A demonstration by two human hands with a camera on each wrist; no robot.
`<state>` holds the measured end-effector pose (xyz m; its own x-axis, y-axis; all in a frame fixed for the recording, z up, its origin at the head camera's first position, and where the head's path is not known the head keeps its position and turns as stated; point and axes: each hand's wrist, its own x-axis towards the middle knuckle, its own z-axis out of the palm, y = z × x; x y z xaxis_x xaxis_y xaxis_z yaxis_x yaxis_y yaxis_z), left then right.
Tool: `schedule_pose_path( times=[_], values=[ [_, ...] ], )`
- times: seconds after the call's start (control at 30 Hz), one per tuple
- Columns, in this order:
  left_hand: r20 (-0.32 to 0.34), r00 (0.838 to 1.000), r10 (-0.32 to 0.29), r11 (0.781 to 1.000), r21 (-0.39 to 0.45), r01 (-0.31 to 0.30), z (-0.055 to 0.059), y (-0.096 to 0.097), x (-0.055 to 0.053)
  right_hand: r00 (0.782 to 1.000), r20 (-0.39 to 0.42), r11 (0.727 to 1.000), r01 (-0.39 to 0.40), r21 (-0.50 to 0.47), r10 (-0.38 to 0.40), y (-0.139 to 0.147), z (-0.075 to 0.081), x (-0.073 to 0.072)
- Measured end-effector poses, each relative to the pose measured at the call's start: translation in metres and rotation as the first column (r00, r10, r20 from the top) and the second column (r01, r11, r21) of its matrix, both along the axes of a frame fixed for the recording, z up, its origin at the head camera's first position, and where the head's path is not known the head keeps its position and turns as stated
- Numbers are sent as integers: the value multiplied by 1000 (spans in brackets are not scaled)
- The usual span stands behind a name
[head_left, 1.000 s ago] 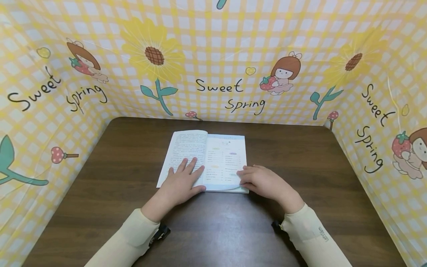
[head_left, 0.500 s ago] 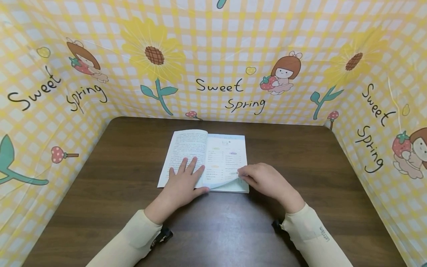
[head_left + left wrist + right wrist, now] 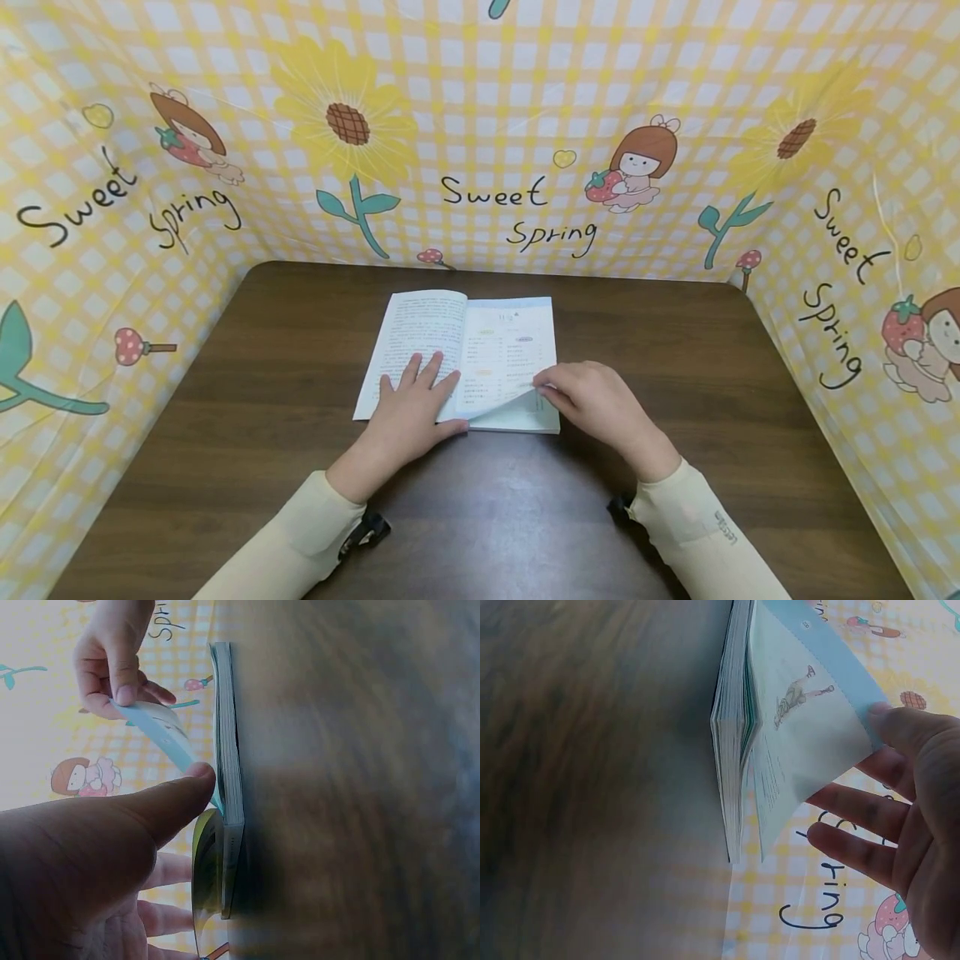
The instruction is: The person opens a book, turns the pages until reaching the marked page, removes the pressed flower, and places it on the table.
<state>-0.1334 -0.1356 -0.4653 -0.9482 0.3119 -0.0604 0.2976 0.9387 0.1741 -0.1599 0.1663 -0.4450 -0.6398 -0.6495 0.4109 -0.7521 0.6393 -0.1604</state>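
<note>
An open book (image 3: 420, 321) lies on the table, a page of dense print on its left side and a list-like page (image 3: 498, 354) with small coloured labels on its right. My left hand (image 3: 408, 412) rests on the left page with fingers spread, its thumb near the bottom of the fold. With thumb and fingers, my right hand (image 3: 600, 408) pinches the lower outer corner of the right-hand page, which curves up off the pages beneath. In the right wrist view the underside of this raised page (image 3: 787, 720) shows a small figure drawing and a blue border.
The dark wooden table (image 3: 495, 517) extends around the book on all sides. A yellow checked cloth (image 3: 480, 108) with flowers and lettering stands as a wall behind and at both sides. Black straps (image 3: 363, 533) sit at both cuffs.
My right hand has pinched the right page's lower corner and lifted it, so that more of the pages beneath show. My left hand has shifted slightly right, still on the left page.
</note>
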Motion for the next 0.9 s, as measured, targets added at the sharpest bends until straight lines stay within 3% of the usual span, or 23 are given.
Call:
schedule_pose_path(
  times=[0.3,0.43,0.57,0.73,0.9],
  values=[
    [-33,999,16,1000,21,-15,2,2,-1,998,-8,991,60,-117,-61,3,3,-1],
    [-93,995,30,997,76,-23,4,2,-1,996,3,987,87,-133,-87,4,2,-3],
    [-192,981,29,994,110,-8,4,1,-1,995,19,988,97,-119,-95,5,0,-5],
    [-292,957,0,999,34,10,3,-1,-2,992,59,991,114,-74,-110,5,-2,-5],
    [-347,933,-99,995,-32,94,4,-7,-4,989,91,991,120,-55,-115,5,-2,-6]
  ],
)
